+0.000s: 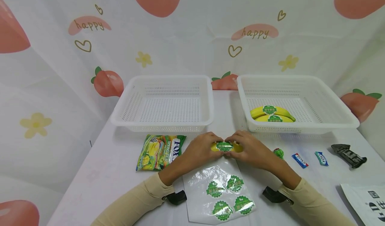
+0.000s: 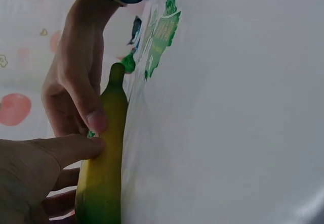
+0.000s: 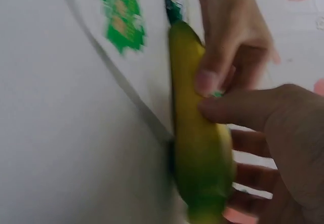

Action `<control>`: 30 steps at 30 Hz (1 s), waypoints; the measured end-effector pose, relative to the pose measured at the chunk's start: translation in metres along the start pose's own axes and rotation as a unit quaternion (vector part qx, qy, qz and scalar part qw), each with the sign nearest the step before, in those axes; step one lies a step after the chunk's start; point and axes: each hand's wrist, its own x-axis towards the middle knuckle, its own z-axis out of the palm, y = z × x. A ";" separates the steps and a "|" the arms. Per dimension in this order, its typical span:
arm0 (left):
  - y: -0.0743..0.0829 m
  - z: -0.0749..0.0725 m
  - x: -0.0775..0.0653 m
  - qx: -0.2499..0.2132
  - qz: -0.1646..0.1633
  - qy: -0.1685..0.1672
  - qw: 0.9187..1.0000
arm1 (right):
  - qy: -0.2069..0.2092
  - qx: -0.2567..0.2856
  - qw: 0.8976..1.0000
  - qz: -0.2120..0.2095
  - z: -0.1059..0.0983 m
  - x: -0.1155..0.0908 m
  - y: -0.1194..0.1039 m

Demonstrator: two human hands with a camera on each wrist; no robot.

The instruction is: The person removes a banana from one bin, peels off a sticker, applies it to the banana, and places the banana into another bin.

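Note:
Both hands hold one yellow banana between them, at the table's middle just above a clear sheet of round green stickers. My left hand grips its left part and my right hand its right part. A green sticker lies on the banana's upper side, with fingertips at its edges. In the left wrist view, both thumbs press close together on the side of the banana. The right wrist view shows the banana with greenish ends and fingers curled behind it.
A white basket stands back left. The right basket holds two stickered bananas. A FOX'S candy bag lies left. To the right are a green-wrapped sweet, two small packets, a black package and a white packet.

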 end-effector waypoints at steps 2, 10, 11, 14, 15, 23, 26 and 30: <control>-0.001 -0.001 0.000 -0.008 0.001 -0.001 1.000 | -0.022 0.011 1.000 0.003 -0.006 -0.001 0.003; -0.001 -0.001 0.002 -0.017 0.001 -0.006 1.000 | -0.075 0.085 0.993 0.018 -0.023 -0.004 0.014; -0.001 -0.001 0.002 -0.016 0.003 -0.005 1.000 | -0.076 0.087 0.993 0.017 -0.023 -0.004 0.015; 0.003 -0.001 0.004 -0.023 0.001 -0.006 1.000 | -0.078 0.088 0.993 0.017 -0.024 -0.004 0.016; 0.004 -0.002 0.006 -0.032 0.000 -0.006 0.999 | -0.079 0.088 0.993 0.018 -0.024 -0.004 0.016; 0.034 -0.010 0.036 -0.141 0.007 0.020 0.990 | -0.073 0.087 0.993 0.030 -0.023 -0.003 0.014; 0.041 -0.011 0.054 -0.195 -0.003 0.023 0.981 | -0.075 0.085 0.993 0.030 -0.023 -0.002 0.013; 0.047 -0.009 0.079 -0.219 -0.021 0.019 0.975 | -0.078 0.076 0.994 0.022 -0.022 0.000 0.013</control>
